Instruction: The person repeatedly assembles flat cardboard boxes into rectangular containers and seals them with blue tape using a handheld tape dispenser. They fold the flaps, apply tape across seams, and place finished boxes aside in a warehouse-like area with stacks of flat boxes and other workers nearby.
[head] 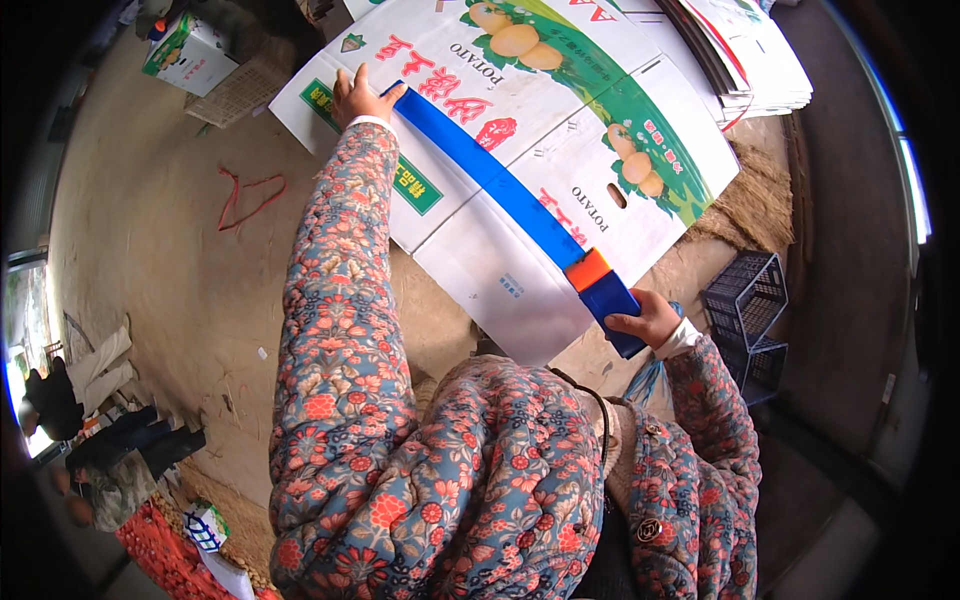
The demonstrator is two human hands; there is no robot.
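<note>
A flattened white cardboard potato box (525, 142), printed with potatoes and bearing writing, lies before me. A long strip of blue adhesive tape (487, 169) runs diagonally over it, across a fold line. My left hand (364, 97) is at the strip's far end, thumb on the tape and fingers spread over the cardboard. At the near end, my right hand (645, 321) grips a blue tape dispenser (611, 300) with an orange front part (589, 271). The strip leads into this dispenser. Whether its whole length touches the cardboard cannot be told.
Bundled flat boxes (757, 67) are stacked at upper right, near brown matting (750, 195). Dark plastic crates (746, 300) stand at right. Red twine (244, 199) lies on the floor. A made-up potato box (191, 56) is at upper left, and red mesh (169, 551) at lower left.
</note>
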